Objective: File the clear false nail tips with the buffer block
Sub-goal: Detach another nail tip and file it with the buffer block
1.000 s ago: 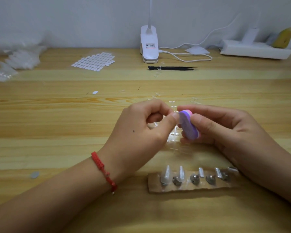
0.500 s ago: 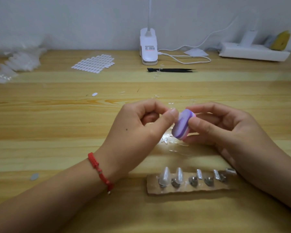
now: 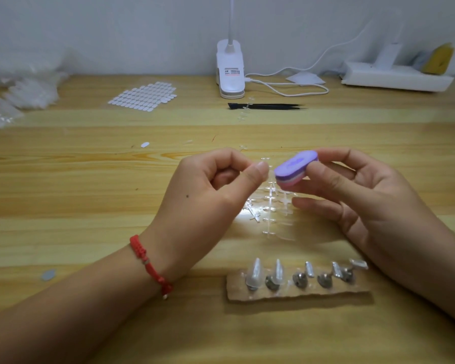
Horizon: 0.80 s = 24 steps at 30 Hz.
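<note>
Wooden table [image 3: 63, 193] fills the view; reference = cardboard strip [image 3: 297, 294] at near centre, with a row of small metal stands, clear tips on the two leftmost. Left hand [image 3: 210, 190] is beyond the strip's left end, off the table: fingers curled, thumb pressed to index in a pinch. Can't tell what's in the pinch, too clear and small. Right hand [image 3: 365, 195] is beyond the strip's right end, gripping the buffer block [image 3: 294, 169] between thumb on the near edge and index over the far end; its other fingers are loosely extended below. White power strip [image 3: 394, 78] is far beyond the strip to the right, at the wall. White lamp base [image 3: 230, 72] is far beyond it, left of centre. Sheet of adhesive tabs [image 3: 142, 97] is far beyond and left. Black tweezers [image 3: 268, 106] are between lamp base and strip, lying crosswise. Clear nail tip rack [image 3: 273, 206] lies flat just beyond the strip, under the hands. The block is in the air above that rack. It's oval, long axis near-left to far-right, left end pointing at the left thumb with a small gap. Purple face is up, tilted toward the camera, with the purple/pink/white edge showing.
</note>
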Motion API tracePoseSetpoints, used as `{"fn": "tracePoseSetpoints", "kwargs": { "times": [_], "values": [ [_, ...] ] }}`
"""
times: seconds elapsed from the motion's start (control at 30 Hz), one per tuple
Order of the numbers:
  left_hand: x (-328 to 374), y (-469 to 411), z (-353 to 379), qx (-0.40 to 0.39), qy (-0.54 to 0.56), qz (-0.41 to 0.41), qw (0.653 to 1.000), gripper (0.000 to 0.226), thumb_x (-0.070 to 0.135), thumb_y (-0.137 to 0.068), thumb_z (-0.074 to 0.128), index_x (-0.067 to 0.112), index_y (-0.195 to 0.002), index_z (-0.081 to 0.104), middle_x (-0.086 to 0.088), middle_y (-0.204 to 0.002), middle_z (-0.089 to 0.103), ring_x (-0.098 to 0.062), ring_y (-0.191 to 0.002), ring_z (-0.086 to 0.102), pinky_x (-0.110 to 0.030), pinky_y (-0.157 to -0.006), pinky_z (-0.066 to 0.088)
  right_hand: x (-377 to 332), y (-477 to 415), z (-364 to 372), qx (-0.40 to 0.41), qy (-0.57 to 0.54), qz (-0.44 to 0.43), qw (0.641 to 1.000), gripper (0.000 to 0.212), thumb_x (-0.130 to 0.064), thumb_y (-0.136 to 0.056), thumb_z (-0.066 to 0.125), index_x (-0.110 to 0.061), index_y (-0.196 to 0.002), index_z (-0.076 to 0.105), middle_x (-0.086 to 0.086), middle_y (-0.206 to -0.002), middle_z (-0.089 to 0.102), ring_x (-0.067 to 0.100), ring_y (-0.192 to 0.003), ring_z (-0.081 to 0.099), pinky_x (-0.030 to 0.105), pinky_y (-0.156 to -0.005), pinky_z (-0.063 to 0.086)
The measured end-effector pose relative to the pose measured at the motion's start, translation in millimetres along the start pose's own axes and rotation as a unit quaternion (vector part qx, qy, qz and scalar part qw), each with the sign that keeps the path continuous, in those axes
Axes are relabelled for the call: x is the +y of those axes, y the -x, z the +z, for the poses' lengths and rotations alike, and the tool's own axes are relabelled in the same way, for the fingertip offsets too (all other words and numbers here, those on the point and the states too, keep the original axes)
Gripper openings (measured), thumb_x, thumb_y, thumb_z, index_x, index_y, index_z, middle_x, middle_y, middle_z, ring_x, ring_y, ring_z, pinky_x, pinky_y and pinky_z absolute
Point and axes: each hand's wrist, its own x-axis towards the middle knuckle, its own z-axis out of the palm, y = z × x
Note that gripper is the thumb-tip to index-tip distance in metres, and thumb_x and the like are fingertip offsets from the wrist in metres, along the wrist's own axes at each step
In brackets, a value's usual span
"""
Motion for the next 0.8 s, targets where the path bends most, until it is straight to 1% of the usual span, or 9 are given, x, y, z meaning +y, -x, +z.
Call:
{"fn": "tracePoseSetpoints", "kwargs": {
  "times": [0.13,0.23,0.27,0.37,0.43,0.5,0.63,0.73,0.8],
  "values": [
    [1.5,-0.2,-0.2,0.011,0.016,-0.003,1.0,0.02,0.02,-0.085,0.065,0.009,-0.068,0.065,0.008,-0.044,0.028,-0.004,-0.04,0.022,-0.011,-0.041,0.023,0.4,1.8,1.9,-0.02,0.024,0.0,1.0,0.026,-0.02,-0.066,0.072,-0.011,-0.09,0.066,0.015,-0.087,0.075,0.024,-0.08,0.074,0.023,-0.062,0.057],
    [1.6,0.4,0.8,-0.025,-0.016,-0.002,1.0,0.019,0.021,-0.086,0.065,0.01,-0.07,0.066,-0.021,-0.051,0.038,-0.012,-0.049,0.032,-0.019,-0.047,0.027,1.9,2.9,2.5,-0.036,0.035,-0.008,0.999,0.018,-0.023,-0.064,0.075,-0.021,-0.081,0.074,0.014,-0.086,0.075,0.023,-0.077,0.074,0.023,-0.063,0.057],
    [1.5,0.6,1.1,-0.033,-0.021,-0.003,0.999,0.019,0.02,-0.086,0.065,0.011,-0.07,0.066,-0.022,-0.054,0.04,-0.013,-0.051,0.033,-0.019,-0.048,0.027,2.1,1.7,1.1,-0.027,0.022,-0.01,0.999,0.018,-0.023,-0.064,0.075,-0.02,-0.082,0.074,0.013,-0.085,0.075,0.022,-0.076,0.074,0.023,-0.062,0.057],
    [0.9,0.6,0.3,-0.025,-0.015,-0.002,1.0,0.019,0.02,-0.086,0.064,0.008,-0.07,0.065,-0.003,-0.049,0.036,-0.007,-0.045,0.029,-0.013,-0.045,0.027,2.4,-1.1,-2.2,0.003,-0.021,-0.009,1.0,0.025,-0.02,-0.067,0.071,-0.011,-0.09,0.066,0.01,-0.082,0.075,0.019,-0.074,0.073,0.023,-0.061,0.057],
    [0.0,0.6,-0.9,-0.017,-0.012,0.002,1.0,0.02,0.019,-0.087,0.064,0.008,-0.07,0.064,0.009,-0.045,0.031,-0.004,-0.042,0.024,-0.012,-0.042,0.024,2.8,-0.3,-0.2,-0.023,0.006,-0.006,1.0,0.023,-0.02,-0.066,0.073,-0.013,-0.088,0.069,0.01,-0.08,0.074,0.019,-0.072,0.073,0.023,-0.062,0.057],
    [-1.5,0.9,-1.1,-0.028,-0.02,0.007,0.999,0.02,0.019,-0.087,0.064,0.011,-0.068,0.063,0.011,-0.045,0.034,-0.002,-0.042,0.026,-0.011,-0.042,0.024,2.8,0.6,2.1,-0.031,0.02,-0.008,0.999,0.02,-0.02,-0.067,0.073,-0.014,-0.086,0.071,0.011,-0.08,0.074,0.019,-0.073,0.073,0.023,-0.062,0.057],
    [-0.9,2.6,-0.1,-0.056,-0.041,0.015,0.998,0.019,0.021,-0.085,0.065,0.013,-0.068,0.064,0.014,-0.045,0.037,-0.003,-0.042,0.029,-0.008,-0.045,0.026,-1.1,-4.0,-5.8,0.029,-0.042,0.001,0.999,0.024,-0.014,-0.075,0.064,-0.009,-0.098,0.06,0.007,-0.081,0.073,0.015,-0.075,0.071,0.024,-0.063,0.057],
    [0.2,1.9,-1.5,-0.044,-0.02,0.016,0.999,0.023,0.033,-0.078,0.066,0.01,-0.074,0.07,-0.013,-0.054,0.042,-0.007,-0.052,0.038,-0.012,-0.05,0.032,-2.8,-3.1,-6.6,0.006,-0.05,0.022,0.998,0.02,-0.011,-0.079,0.052,-0.011,-0.096,0.062,0.008,-0.074,0.065,0.019,-0.07,0.068,0.028,-0.061,0.058],
    [0.6,1.2,-2.1,-0.044,-0.019,0.013,0.999,0.027,0.039,-0.072,0.065,0.014,-0.076,0.073,-0.017,-0.066,0.059,-0.012,-0.06,0.046,-0.017,-0.056,0.038,-2.9,-1.3,-5.4,-0.017,-0.034,0.042,0.998,0.026,-0.015,-0.075,0.043,-0.013,-0.084,0.068,0.007,-0.068,0.054,0.018,-0.055,0.059,0.023,-0.044,0.05]
  ]
}}
